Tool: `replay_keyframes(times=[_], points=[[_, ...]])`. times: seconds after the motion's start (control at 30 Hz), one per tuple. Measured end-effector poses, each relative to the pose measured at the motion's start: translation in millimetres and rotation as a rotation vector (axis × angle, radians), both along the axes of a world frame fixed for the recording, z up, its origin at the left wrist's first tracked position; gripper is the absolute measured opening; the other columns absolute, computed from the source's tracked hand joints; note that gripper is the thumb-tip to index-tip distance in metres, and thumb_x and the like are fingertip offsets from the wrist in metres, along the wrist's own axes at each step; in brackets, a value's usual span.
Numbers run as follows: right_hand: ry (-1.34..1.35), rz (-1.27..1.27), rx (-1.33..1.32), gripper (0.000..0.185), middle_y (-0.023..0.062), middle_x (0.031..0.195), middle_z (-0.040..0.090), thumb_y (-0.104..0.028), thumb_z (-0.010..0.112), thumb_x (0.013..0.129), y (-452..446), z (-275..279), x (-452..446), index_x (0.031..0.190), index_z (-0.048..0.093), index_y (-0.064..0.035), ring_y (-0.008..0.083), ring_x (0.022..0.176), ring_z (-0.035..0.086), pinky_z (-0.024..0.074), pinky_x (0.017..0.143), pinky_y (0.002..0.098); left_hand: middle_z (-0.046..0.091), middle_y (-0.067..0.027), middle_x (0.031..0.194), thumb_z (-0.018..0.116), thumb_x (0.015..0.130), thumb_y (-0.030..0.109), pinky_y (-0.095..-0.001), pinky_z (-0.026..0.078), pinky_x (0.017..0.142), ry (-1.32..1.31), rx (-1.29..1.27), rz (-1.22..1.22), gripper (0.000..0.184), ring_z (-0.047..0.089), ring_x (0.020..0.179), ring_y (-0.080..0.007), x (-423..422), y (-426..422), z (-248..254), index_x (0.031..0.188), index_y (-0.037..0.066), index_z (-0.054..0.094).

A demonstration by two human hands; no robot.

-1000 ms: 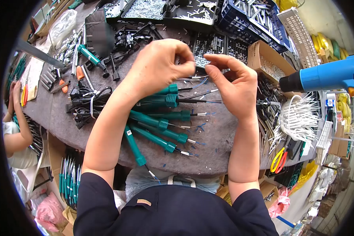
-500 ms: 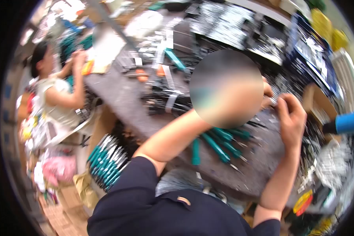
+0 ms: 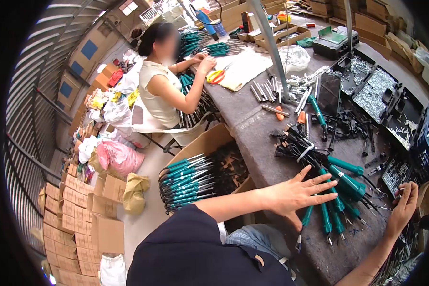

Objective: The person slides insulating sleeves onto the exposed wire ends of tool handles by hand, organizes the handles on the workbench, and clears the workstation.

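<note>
My left hand (image 3: 300, 194) is open, palm down, with its fingers spread over a bundle of green handles (image 3: 350, 186) that look like soldering-iron handles. Thin wires stick out of several handle ends. Their black cords (image 3: 293, 142) lie bunched together, bound with a pale tie (image 3: 306, 151). To the right of the bundle, my right hand (image 3: 403, 207) is raised with fingers curled and thumb pressed in. Something small may be in that pinch, but I cannot make it out. Another green handle (image 3: 318, 112) rests farther back among black parts.
A co-worker (image 3: 164, 88) sits at the table's left side near orange-handled scissors (image 3: 216, 76). Metal tubes (image 3: 267, 89) and black cases of small metal parts (image 3: 379, 93) lie farther back. A carton (image 3: 219, 136) beside the table holds green-handled irons (image 3: 188, 178). A metal post (image 3: 270, 43) rises from the table.
The view has swung left and steadied. My left hand, blurred and partly hidden before, now lies spread over the green handles. My right hand stays raised at the right with fingers bent.
</note>
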State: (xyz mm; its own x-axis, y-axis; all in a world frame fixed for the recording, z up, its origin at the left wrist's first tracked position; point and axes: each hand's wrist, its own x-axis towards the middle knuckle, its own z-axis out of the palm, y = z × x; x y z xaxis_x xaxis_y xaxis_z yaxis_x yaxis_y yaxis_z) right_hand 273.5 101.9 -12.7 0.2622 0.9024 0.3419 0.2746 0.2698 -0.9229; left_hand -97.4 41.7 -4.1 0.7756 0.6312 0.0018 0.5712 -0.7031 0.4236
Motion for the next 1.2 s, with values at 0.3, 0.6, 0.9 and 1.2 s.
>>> replay_keyframes(times=[0.3,0.6,0.9,1.2], points=[[0.039,-0.021,0.071,0.020,-0.0019,0.101,0.062,-0.022,0.051,0.114,2,-2,8,0.111,0.061,-0.0063,0.0032,0.079,0.050,0.0390,0.064,0.0191,0.012,-0.0134,0.177,0.078,0.060,0.079,-0.0682,-0.019,0.121,-0.157,0.282,0.183,0.144,-0.001,0.164,-0.0324,56,4,-39,0.170,0.010,0.013],[0.055,-0.060,0.082,0.020,0.0006,0.108,0.068,-0.022,0.051,0.114,1,1,7,0.112,0.062,-0.0056,0.0022,0.076,0.050,0.0394,0.063,0.0189,0.013,-0.0176,0.176,0.056,0.080,0.085,-0.0706,-0.018,0.118,-0.148,0.506,0.376,0.125,0.005,0.164,-0.0364,90,9,-44,0.170,0.009,0.015],[0.201,-0.056,0.090,0.011,0.0076,0.097,0.071,-0.012,0.055,0.111,-8,31,-17,0.109,0.061,-0.0027,0.0087,0.072,0.061,0.0517,0.065,0.0249,0.031,-0.0225,0.166,0.077,0.087,0.056,-0.0582,0.022,0.124,-0.316,0.271,0.325,0.102,0.032,0.152,-0.0424,90,27,26,0.164,0.006,0.033],[0.395,-0.088,0.074,0.012,0.0077,0.097,0.069,-0.008,0.063,0.106,-8,36,-12,0.114,0.061,0.0006,0.0138,0.082,0.069,0.0615,0.077,0.0291,0.075,-0.0132,0.094,0.074,0.088,0.019,-0.0467,0.056,0.080,-0.008,0.073,0.102,0.013,0.072,0.093,-0.0335,180,107,62,0.093,0.007,0.076]])
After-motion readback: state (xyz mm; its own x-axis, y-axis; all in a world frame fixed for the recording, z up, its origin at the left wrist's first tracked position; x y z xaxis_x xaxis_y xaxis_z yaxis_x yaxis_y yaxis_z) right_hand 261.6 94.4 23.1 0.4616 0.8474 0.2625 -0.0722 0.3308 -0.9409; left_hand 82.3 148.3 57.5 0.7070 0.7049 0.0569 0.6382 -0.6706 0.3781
